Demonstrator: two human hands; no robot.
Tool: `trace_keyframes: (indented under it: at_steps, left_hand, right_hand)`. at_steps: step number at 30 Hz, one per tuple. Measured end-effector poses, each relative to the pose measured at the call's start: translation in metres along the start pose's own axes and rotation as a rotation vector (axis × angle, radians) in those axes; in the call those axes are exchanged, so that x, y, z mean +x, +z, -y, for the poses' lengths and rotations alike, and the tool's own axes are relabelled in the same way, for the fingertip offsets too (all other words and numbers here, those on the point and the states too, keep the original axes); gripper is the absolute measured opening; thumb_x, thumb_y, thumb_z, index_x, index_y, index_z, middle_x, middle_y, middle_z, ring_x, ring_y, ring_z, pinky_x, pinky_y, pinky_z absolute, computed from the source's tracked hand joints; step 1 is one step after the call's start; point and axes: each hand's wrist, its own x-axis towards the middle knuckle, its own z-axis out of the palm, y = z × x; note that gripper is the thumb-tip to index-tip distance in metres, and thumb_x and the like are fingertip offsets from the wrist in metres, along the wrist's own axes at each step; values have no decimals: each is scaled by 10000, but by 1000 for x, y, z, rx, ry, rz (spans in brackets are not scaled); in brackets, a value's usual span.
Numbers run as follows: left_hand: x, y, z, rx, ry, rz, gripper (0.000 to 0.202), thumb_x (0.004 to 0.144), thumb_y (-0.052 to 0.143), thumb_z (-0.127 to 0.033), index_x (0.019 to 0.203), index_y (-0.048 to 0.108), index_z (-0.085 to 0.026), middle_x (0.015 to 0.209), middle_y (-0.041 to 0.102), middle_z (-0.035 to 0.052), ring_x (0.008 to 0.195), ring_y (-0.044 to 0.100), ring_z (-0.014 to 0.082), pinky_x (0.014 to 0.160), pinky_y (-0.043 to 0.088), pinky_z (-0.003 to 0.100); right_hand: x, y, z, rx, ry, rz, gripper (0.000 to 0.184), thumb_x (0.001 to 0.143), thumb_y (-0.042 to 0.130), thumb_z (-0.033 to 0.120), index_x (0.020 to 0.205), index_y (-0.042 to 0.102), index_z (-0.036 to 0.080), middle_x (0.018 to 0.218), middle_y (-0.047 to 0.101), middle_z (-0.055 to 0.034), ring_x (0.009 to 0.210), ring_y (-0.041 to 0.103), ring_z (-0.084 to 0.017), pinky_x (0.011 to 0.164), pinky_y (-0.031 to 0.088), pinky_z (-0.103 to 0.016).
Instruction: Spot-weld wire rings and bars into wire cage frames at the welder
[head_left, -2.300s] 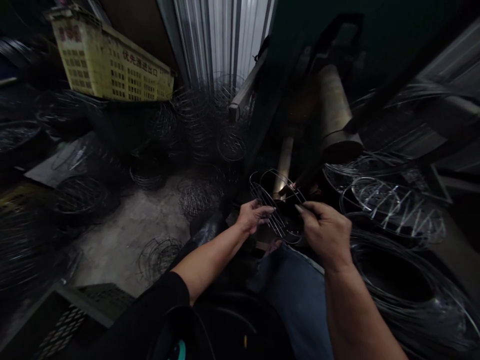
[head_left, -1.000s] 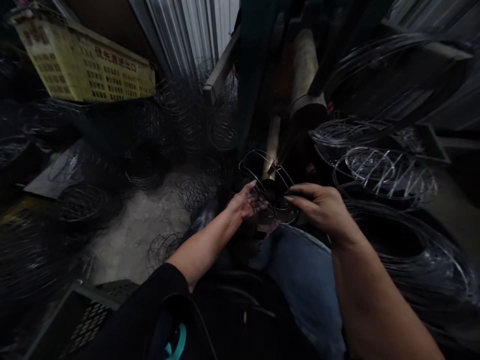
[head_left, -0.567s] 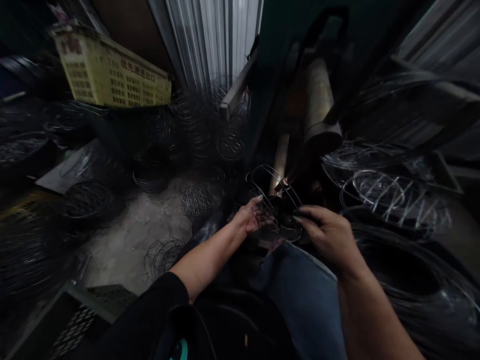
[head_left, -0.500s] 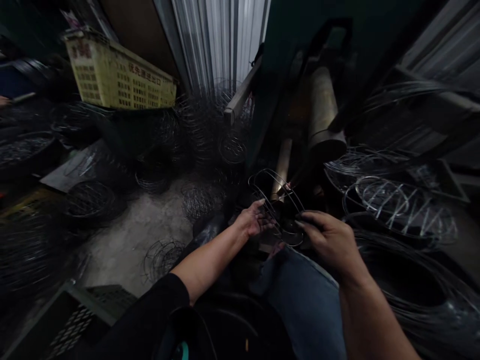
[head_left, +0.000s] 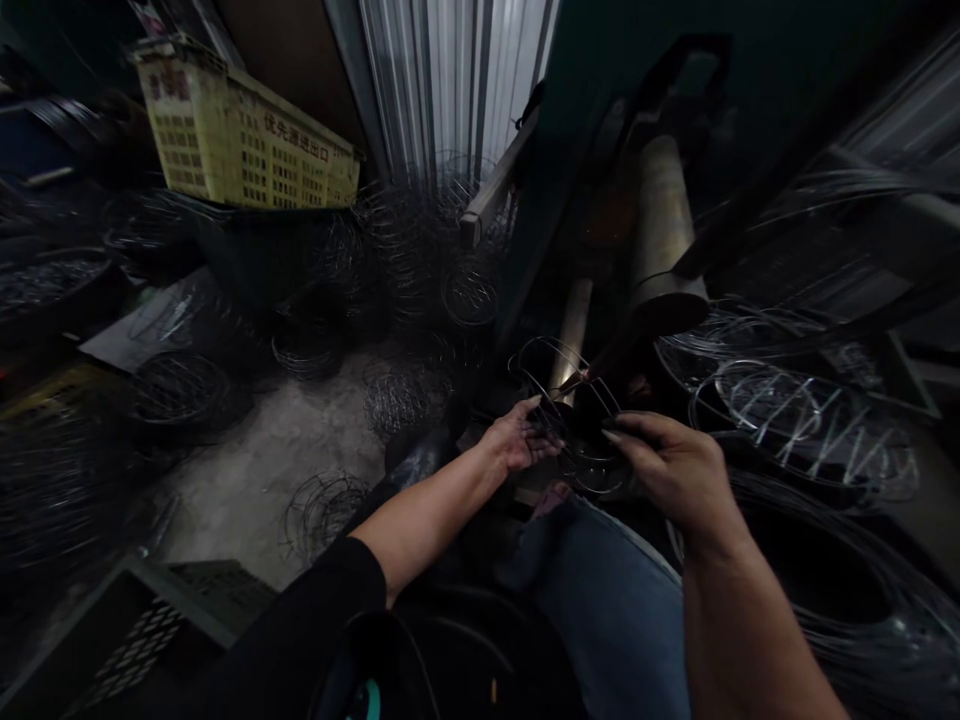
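Note:
A round wire frame [head_left: 564,398] with thin ribs stands in front of my knees, against the tip of a dark machine arm [head_left: 600,365]. My left hand [head_left: 517,440] cups the frame's left rim, palm up, fingers curled round the wires. My right hand [head_left: 667,470] grips the frame's lower right edge, fingers closed over the wire. My jeans-clad knee [head_left: 600,590] sits just below both hands.
Finished wire baskets [head_left: 409,395] lie scattered over the concrete floor [head_left: 255,480] at left. Stacked wire rings [head_left: 802,415] and wire coils [head_left: 825,570] crowd the right. A yellow crate [head_left: 240,135] sits at upper left. A metal cylinder [head_left: 664,235] rises behind the frame.
The view swung down and left, then back. Both hands stayed on the wire frame, shifting their grip slightly; the frame stays at the machine tip.

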Motion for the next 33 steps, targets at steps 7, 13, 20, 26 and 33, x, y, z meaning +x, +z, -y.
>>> trace_keyframes:
  at_steps: [7,13,20,26,33]
  left_hand:
    - [-25,-17,13,407,465,-123,480,690,757,-442,1084,638,-195,1074,655,92,1030,635,246,841,541,329]
    - [-24,-24,23,1088,1084,13,662,639,798,-305,1269,603,-245,1453,454,84,1414,308,310,1206,179,409]
    - [-36,-17,13,939,1029,9,696,584,842,-254,1239,608,-234,1336,550,75,1306,455,269,1158,305,374]
    - [-38,-19,1,763,933,21,710,520,881,-202,1186,633,-221,1269,564,53,1232,523,219,1100,392,335]
    - [-35,-10,-9,720,874,-39,679,454,891,-126,1092,681,-219,1218,600,35,1202,545,201,1079,404,288]
  right_hand:
    - [-26,-9,-6,25,19,-102,184,756,704,385,857,724,233,1023,710,-57,950,668,-253,871,529,-389]
    - [-65,-10,-29,52,257,-131,232,696,732,425,822,733,231,841,724,-43,795,684,-255,756,555,-384]
    - [-32,-14,22,314,314,18,241,588,801,365,733,714,193,697,686,-25,623,631,-186,588,521,-289]
    - [9,-6,36,733,515,54,555,326,930,322,745,597,177,643,623,17,546,587,-134,531,515,-264]
    - [19,-2,27,849,618,157,631,326,925,247,831,554,178,611,628,25,474,577,-128,479,496,-247]
